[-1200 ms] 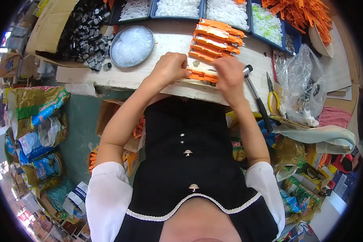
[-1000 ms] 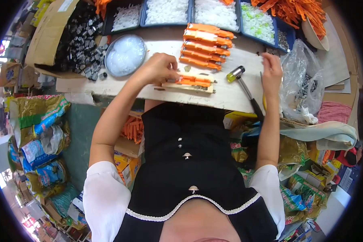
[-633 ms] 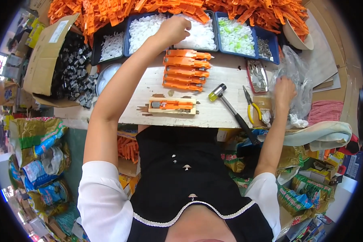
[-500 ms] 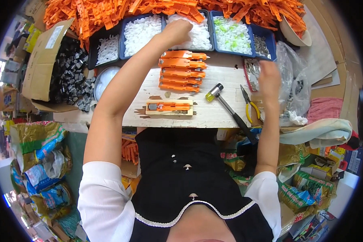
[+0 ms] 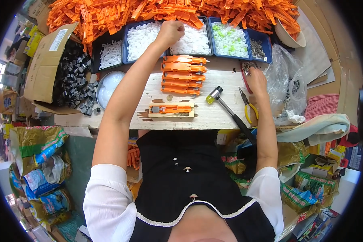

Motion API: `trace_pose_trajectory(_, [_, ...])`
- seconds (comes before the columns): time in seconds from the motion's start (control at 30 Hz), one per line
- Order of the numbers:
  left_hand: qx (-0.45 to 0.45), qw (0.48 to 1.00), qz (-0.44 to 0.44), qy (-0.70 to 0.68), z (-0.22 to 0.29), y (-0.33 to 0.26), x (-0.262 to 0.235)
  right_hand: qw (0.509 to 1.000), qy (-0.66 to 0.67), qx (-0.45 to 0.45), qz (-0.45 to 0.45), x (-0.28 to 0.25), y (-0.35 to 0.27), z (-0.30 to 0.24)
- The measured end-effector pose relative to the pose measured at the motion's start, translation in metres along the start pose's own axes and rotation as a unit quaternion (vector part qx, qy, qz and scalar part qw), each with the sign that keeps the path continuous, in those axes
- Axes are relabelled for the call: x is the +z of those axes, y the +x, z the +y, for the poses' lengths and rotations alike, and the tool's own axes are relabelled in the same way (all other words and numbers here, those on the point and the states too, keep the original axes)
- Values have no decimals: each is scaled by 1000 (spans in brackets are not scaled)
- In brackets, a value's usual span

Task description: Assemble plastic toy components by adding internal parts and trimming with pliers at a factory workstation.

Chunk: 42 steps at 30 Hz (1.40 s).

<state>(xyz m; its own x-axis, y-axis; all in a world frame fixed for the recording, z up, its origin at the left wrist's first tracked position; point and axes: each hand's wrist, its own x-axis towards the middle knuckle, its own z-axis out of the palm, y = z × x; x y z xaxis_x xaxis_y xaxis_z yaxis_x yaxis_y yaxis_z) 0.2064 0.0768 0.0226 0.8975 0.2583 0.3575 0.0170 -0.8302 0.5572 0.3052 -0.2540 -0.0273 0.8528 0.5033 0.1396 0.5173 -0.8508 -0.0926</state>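
Picking parts, by the look of it. Left hand (image 5: 170, 32) closed in a loose fist over the tray (image 5: 197, 52) of small white plastic pieces (image 5: 143, 38), probably pinching one, though the fingers hide it. Right hand (image 5: 256, 78) curled down at a small dish (image 5: 246, 68) of tiny metal bits; hold there impossible to tell. Orange part (image 5: 171, 109) lying flat in the pale wooden jig (image 5: 171, 115), near edge of the board, untouched. Next: bringing both pieces back, seating them squarely. Hammer (image 5: 230, 113) and pliers (image 5: 248, 107) idle alongside.
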Motion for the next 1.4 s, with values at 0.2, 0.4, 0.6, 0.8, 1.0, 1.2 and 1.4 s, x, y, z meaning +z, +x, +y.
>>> trace_pose_trajectory(0.2, [-150,902,32,-405,24,-30,-23,986,136,-28,91,-7,-8,9])
trace_pose_trajectory(0.4, [-182,905,70,-379,33,-44,-6,914,394,57,82,-16,-15,-27])
trace_pose_trajectory(0.6, [-127,910,105,-380,37,-40,-11,844,532,46,50,-21,-32,-56])
trace_pose_trajectory(0.8, [-140,826,19,-545,94,-131,-30,612,780,43,-127,-60,-68,-105])
trace_pose_trajectory(1.0, [-114,771,44,-626,102,-204,-9,554,781,-37,-286,-60,-95,-154])
trace_pose_trajectory(1.2, [-113,775,76,-617,98,-225,-12,563,750,-64,-340,-59,-106,-170])
trace_pose_trajectory(1.4, [-83,818,92,-562,98,-236,-17,577,736,-62,-349,-61,-113,-178])
